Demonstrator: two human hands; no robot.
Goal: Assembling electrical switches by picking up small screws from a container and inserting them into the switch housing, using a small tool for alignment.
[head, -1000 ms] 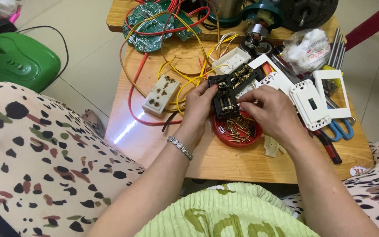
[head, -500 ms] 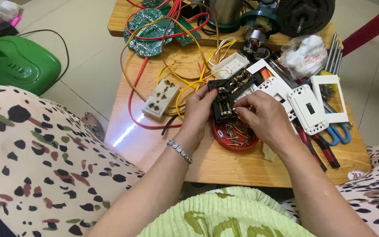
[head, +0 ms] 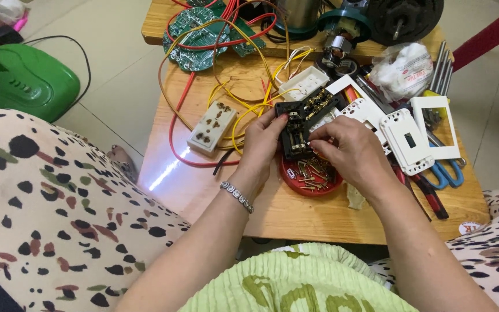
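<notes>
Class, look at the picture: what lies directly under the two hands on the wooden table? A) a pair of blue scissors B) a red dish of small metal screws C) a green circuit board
B: the red dish of small metal screws sits just below the black socket base that the left hand and right hand hold.

Item count, with clock positions taken from the counter (head: pixel 215 190) centre:

- Hands: two, a left hand (head: pixel 261 144) and a right hand (head: pixel 350 153), both at the centre.
- Black socket module (head: pixel 304 118): one, centre.
- Red dish (head: pixel 310 179) of small brass parts: one, 6 o'clock.
- Beige socket strip (head: pixel 212 128): one, 9 o'clock.
- Green circuit boards (head: pixel 194 32): two, 11 o'clock.
- White faceplates (head: pixel 405 141): at least three, 3 o'clock.
- Blue-handled scissors (head: pixel 446 173): one pair, 4 o'clock.
</notes>
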